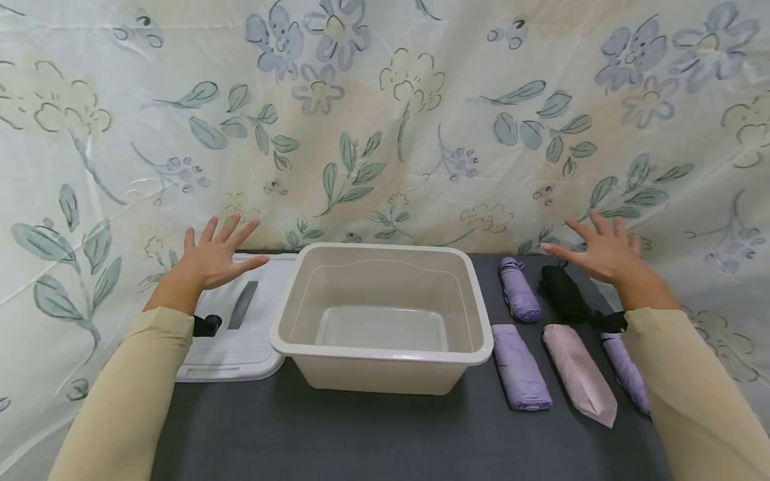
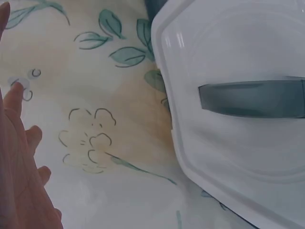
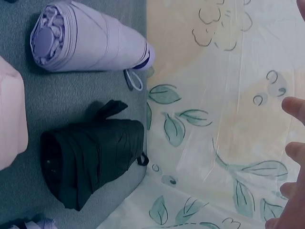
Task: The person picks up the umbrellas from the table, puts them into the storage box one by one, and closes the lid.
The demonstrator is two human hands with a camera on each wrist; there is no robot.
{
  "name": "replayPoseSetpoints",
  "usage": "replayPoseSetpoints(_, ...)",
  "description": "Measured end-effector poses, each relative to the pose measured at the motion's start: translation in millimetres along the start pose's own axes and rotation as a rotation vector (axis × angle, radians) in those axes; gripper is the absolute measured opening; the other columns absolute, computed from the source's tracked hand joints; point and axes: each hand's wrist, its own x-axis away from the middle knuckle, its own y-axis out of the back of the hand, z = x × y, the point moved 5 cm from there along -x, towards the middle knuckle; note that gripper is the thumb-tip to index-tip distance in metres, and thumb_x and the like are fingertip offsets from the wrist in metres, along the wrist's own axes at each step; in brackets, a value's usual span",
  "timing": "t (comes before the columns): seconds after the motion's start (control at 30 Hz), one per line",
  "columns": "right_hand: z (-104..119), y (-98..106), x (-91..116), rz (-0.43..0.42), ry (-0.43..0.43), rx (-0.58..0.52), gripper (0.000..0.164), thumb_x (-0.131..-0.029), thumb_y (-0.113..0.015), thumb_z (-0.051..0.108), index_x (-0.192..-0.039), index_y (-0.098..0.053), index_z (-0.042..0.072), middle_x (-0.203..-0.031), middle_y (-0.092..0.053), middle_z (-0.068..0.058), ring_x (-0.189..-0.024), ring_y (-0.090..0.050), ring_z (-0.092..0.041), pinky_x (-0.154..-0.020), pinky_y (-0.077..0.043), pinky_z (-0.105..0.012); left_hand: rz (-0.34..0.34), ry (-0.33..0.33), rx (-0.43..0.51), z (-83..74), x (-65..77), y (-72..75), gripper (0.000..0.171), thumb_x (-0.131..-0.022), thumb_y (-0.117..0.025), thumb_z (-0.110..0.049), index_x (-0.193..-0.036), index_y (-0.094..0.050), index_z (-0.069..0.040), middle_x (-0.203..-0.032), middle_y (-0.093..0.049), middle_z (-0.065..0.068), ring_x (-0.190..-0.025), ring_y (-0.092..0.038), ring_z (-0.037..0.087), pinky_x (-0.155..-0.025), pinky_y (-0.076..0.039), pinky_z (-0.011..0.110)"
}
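My left hand is held with fingers spread above a white lid that has a grey handle. On the other side my right hand, fingers also spread, hovers near a black folded umbrella. Neither hand holds anything. Between them stands a beige plastic bin, its inside bare. Right of the bin lie a lilac folded umbrella, a lilac folded bundle, a pink folded bundle and another lilac one, partly hidden by my right sleeve.
A dark grey table surface lies under everything. Behind it hangs a floral curtain, which also runs down both sides. The bin's rim overlaps the lid's right edge.
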Motion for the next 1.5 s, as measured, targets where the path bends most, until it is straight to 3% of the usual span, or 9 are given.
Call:
replayPoseSetpoints(0.3, 10.3, -3.5, 2.5, 0.005, 0.041, -0.003, 0.103, -0.089, -0.042, 0.083, -0.165, -0.018, 0.018, -0.169, 0.007, -0.027, -0.147, 0.010, -0.065, -0.104, 0.002, -0.089, -0.015, -0.012, 0.002, -3.4, 4.6, -2.3, 0.096, -0.091, -0.038, -0.082, -0.166, -0.001, -0.033, -0.172, 0.008, 0.017, -0.154, 0.011, 0.055, -0.113, 0.018, 0.079)
replayPoseSetpoints(0.73, 19.0, -9.4, 18.7, -0.031, 0.118, -0.070, 0.093, -0.095, -0.047, 0.072, -0.165, -0.020, 0.017, -0.170, 0.006, -0.026, -0.148, 0.009, -0.065, -0.107, -0.002, -0.087, -0.061, -0.047, 0.005, -14.6, 16.2, -3.6, 0.093, -0.094, -0.039, -0.078, -0.166, -0.003, -0.030, -0.173, 0.008, 0.016, -0.154, 0.006, 0.056, -0.116, 0.005, 0.080)
replayPoseSetpoints(1.07, 40.2, -16.8, 41.2, -0.111, 0.200, -0.143, 0.083, -0.098, -0.055, 0.060, -0.159, -0.034, 0.008, -0.169, -0.007, -0.029, -0.150, 0.000, -0.062, -0.108, -0.009, -0.087, -0.183, -0.108, 0.051, -27.7, 35.4, -6.7, 0.088, -0.097, -0.047, -0.069, -0.166, -0.012, -0.026, -0.172, -0.010, 0.020, -0.155, -0.007, 0.054, -0.119, -0.009, 0.077)
replayPoseSetpoints(1.2, 50.9, -21.6, 53.7, -0.116, 0.230, -0.209, 0.079, -0.099, -0.057, 0.055, -0.158, -0.037, 0.007, -0.169, -0.006, -0.028, -0.151, 0.003, -0.062, -0.108, -0.008, -0.087, -0.229, -0.138, 0.082, -36.3, 43.4, -9.4, 0.085, -0.098, -0.049, -0.064, -0.166, -0.014, -0.026, -0.171, -0.015, 0.020, -0.155, -0.013, 0.052, -0.120, -0.015, 0.074)
replayPoseSetpoints(1.5, 61.7, -31.9, 79.1, -0.157, 0.324, -0.365, 0.064, -0.102, -0.057, 0.040, -0.155, -0.043, 0.006, -0.170, -0.010, -0.026, -0.154, -0.006, -0.057, -0.116, -0.004, -0.080, -0.345, -0.184, 0.137, -55.8, 64.4, -14.2, 0.082, -0.098, -0.057, -0.056, -0.165, -0.023, -0.023, -0.167, -0.027, 0.021, -0.153, -0.025, 0.048, -0.118, -0.026, 0.072)
